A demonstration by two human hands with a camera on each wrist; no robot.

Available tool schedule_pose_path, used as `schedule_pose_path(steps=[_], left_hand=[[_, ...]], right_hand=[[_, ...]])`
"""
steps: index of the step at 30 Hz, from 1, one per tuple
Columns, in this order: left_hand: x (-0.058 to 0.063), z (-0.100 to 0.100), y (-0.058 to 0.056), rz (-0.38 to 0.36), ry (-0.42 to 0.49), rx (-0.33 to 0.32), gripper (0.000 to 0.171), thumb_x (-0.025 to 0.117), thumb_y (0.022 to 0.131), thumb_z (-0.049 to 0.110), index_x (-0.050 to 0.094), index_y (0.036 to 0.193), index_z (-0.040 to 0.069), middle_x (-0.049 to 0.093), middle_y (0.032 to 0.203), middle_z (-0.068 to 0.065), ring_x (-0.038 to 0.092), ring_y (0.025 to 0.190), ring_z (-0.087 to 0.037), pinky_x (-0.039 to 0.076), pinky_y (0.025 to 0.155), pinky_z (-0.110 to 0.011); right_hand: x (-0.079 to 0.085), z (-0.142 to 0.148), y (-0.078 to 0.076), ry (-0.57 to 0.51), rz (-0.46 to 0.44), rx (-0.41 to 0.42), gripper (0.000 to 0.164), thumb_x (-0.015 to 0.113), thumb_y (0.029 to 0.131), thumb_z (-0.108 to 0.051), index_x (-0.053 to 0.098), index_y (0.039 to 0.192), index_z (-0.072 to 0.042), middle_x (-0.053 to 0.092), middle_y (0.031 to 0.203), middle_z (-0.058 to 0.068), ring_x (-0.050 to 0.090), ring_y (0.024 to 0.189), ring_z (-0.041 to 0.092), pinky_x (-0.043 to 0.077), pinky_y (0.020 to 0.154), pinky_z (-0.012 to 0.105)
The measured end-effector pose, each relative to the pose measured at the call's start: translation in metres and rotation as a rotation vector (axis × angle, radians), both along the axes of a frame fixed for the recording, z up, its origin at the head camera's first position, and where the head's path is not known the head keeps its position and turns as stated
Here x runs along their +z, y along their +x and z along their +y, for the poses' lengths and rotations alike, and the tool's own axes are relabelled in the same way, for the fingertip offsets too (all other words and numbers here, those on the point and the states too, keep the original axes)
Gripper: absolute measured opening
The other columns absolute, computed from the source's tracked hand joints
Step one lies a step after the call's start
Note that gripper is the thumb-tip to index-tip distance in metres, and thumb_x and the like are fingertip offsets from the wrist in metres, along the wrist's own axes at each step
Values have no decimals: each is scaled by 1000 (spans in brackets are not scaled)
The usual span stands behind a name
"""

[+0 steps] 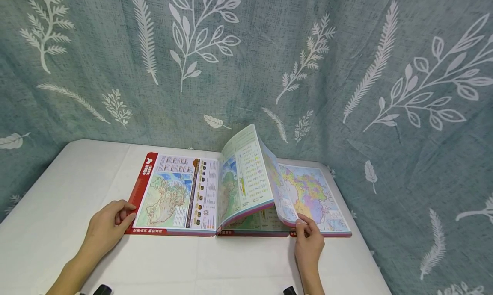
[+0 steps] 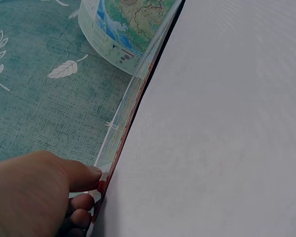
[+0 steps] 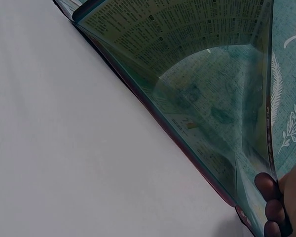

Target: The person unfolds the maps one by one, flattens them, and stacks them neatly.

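A laminated fold-out map [image 1: 164, 196] with a red border lies spread across the table, its left panel flat. In its middle, a panel printed with text and a map [image 1: 252, 171] stands up in a peaked fold. My left hand [image 1: 105, 226] holds the red left edge near the front corner, thumb [image 2: 84, 175] against the edge and the other fingers curled beside it. With my right hand [image 1: 309, 243] I pinch the lower right corner of the raised fold; the fingers [image 3: 267, 186] show at that edge. Behind it, a coloured map panel [image 1: 310, 192] lies flat, partly covered.
The map rests on a white-covered table [image 1: 200, 261]. A green-grey curtain [image 1: 246, 72] with white leaf prints hangs behind the table and along its right side. Small black objects [image 1: 103, 290] show at the bottom edge of the head view, near each forearm.
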State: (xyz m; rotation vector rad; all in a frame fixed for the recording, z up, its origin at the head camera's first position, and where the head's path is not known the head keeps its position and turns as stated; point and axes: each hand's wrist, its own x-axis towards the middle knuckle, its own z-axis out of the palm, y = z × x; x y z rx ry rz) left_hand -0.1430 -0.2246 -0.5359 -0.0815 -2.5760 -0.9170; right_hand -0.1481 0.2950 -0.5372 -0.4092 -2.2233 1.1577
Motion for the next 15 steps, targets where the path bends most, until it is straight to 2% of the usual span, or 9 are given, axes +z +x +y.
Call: schedule_pose_path(steps=[6, 15], left_hand=[[1, 0, 0, -1, 0, 2, 24, 86, 84, 5, 74, 105, 7, 49, 76, 2, 41, 69, -8, 33, 59, -23], [-1, -1, -1, 8, 0, 0, 24, 86, 84, 4, 74, 104, 8, 49, 76, 3, 41, 68, -6, 32, 59, -24]], right_hand=[[0, 6, -1, 29, 18, -19, 17, 69, 100, -8, 77, 116, -6, 77, 80, 11, 56, 64, 1, 41, 60, 14], [-2, 16, -3, 28, 7, -44, 18, 68, 101, -10, 78, 116, -8, 76, 79, 11, 55, 63, 2, 40, 57, 14]])
